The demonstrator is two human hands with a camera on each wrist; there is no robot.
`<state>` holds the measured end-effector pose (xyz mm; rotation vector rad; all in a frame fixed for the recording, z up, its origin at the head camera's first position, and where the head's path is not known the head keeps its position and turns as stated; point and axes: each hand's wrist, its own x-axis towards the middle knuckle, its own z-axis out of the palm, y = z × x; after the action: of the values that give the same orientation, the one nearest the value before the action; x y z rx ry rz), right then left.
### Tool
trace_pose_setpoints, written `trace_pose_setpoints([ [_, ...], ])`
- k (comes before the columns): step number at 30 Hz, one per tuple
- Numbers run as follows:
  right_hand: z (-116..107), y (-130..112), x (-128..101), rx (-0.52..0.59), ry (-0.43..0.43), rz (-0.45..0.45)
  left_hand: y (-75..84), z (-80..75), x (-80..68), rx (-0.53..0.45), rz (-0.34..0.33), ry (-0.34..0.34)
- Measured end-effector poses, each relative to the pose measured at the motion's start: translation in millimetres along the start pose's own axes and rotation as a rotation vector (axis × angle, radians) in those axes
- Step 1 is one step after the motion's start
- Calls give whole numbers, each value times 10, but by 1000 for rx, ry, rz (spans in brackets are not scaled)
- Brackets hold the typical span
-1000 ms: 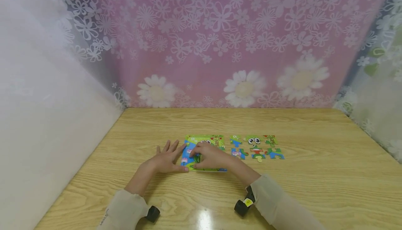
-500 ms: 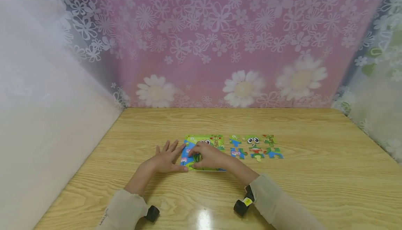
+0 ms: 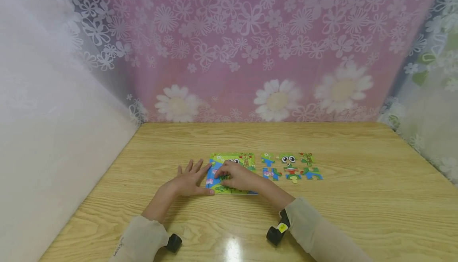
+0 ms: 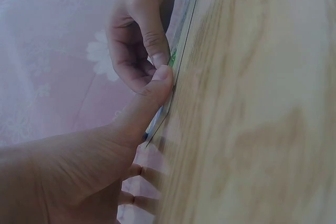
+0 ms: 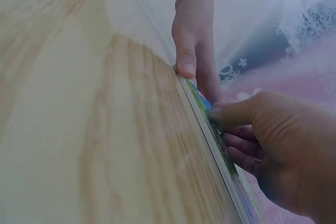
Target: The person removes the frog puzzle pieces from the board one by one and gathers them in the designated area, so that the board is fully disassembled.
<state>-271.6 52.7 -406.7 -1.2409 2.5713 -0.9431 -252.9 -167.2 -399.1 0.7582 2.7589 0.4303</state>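
Observation:
A bright frog puzzle board (image 3: 247, 162) lies flat on the wooden table. My left hand (image 3: 187, 182) rests along its left side, fingers spread, thumb on the near left corner; the left wrist view shows that thumb (image 4: 161, 74) on the board's edge. Over the lower left of the board, my right hand (image 3: 237, 176) has its fingers curled toward the thumb, pinching at a puzzle piece mostly hidden by the hand. The right wrist view shows the right thumb (image 5: 236, 114) low against the green and blue surface.
Several loose frog puzzle pieces lie in two rows right of the board, among them an eyes piece (image 3: 288, 159), a mouth piece (image 3: 292, 172) and a tree piece (image 3: 307, 158). Behind the table (image 3: 358, 198) hangs a pink flowered curtain (image 3: 229, 55).
My right thumb has drawn up from the board's near edge toward the curled fingers, baring more of the green picture at the lower left. My left hand has stayed in place.

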Motion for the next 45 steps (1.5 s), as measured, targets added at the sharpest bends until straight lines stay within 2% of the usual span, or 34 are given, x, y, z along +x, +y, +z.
trace_pose_setpoints([
  [11,18,19,26,32,42,-1,-46,9,10,12,-17,1],
  [23,38,22,29,-25,109,10,-28,-11,-9,9,-22,2],
  [31,39,8,6,7,125,39,6,-17,-13,7,-24,-5],
  [38,-38,-11,-61,49,153,50,50,-36,-13,10,-24,-10],
  [45,-189,21,-180,23,169,77,16,-19,-15,10,-30,-6],
])
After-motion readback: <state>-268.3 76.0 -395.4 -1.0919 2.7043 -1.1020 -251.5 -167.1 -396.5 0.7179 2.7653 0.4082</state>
